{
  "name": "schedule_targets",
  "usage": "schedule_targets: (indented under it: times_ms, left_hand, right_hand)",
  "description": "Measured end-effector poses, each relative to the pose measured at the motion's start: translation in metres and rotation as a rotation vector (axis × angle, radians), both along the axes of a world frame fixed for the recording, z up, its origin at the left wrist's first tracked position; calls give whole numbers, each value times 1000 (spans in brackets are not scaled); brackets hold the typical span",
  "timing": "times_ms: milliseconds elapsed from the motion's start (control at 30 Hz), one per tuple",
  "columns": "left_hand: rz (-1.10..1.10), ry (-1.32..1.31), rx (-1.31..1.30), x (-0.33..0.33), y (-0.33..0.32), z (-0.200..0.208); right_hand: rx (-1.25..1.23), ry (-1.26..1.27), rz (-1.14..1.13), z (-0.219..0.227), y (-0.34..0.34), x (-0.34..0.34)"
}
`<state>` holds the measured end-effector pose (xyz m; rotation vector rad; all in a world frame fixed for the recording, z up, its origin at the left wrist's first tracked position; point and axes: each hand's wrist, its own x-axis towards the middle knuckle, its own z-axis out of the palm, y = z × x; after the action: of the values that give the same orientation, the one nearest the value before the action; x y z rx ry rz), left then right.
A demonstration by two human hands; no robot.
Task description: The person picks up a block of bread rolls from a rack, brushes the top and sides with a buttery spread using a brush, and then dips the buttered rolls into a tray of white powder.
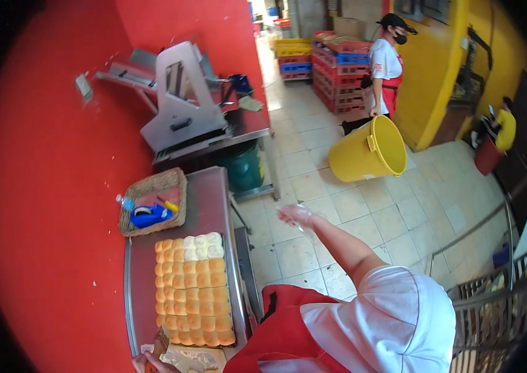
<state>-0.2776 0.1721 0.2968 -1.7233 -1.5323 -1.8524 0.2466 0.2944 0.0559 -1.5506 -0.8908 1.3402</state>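
Fingers, left hand [155, 362]: clenched round the brush [161, 340], lower left, bristles upward, presumably for reach to the buns.
Fingers, right hand [298, 216]: released, apparently empty, at centre, well apart from the table [204, 196].
Buns [195, 292]: lay packed together, lower left, likely for even coverage.
Basket [181, 193]: stood beyond, apparently corralling the dispenser [150, 216].

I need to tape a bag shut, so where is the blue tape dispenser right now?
In the head view, left of centre, the blue tape dispenser sits in the wicker basket, beside a bottle and just beyond the bread rolls.
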Motion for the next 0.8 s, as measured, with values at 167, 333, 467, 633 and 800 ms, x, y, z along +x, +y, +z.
schedule_targets:
  times_ms: [167, 333, 467, 633, 800]
  left_hand:
    - [-74, -100, -203, -16, -43, -42]
    - [-204, -38, -135, -39, -92, -45]
    - [-325, 32, -3, -43, -131, -43]
    - [-88, 152, 86, -99, -199, -11]
    - [314, 60, 71, -160, -290, -13]
  right_hand:
    - [-111, 164, -325, -56, -224, 42]
    - [-248, 230, -464, -43, -320, 9]
    - [-213, 354, -123, -62, -301, 4]
    - [-187, 358, 132, -15, -180, -183]
    - [-250, 223, 158, -13, -63, -294]
